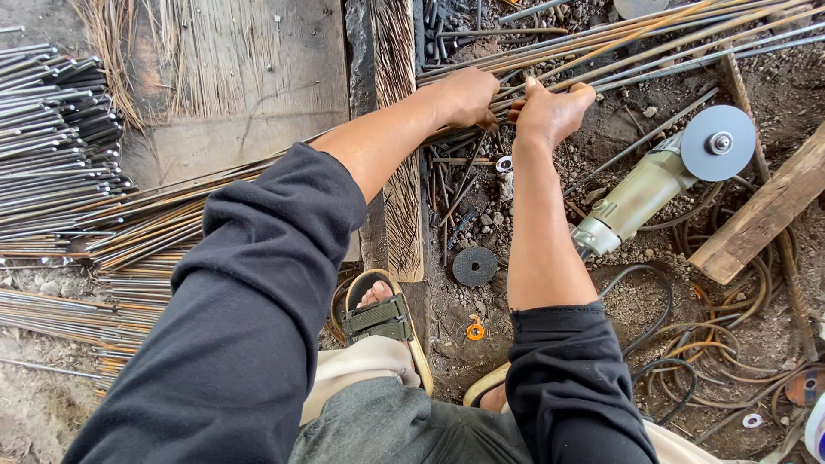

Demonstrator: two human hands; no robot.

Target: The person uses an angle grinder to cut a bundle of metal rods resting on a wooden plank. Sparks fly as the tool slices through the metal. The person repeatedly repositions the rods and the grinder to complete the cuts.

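Head view: both hands are closed around one bundle of thin steel rods [653, 39] lying on the dirt ground [636, 301]. The left hand [468, 93] grips with fingers curled over it; the right hand [550, 112] clamps just beside, thumb on top. This looks like gathering and evening up the rods; any shift would call for a firm two-handed hold so none slip loose. The bundle's long axis runs from the hands up toward the upper right, far ends pointing away. An angle grinder [662, 176] lies near the right forearm, a loose grinding disc [474, 265] below.
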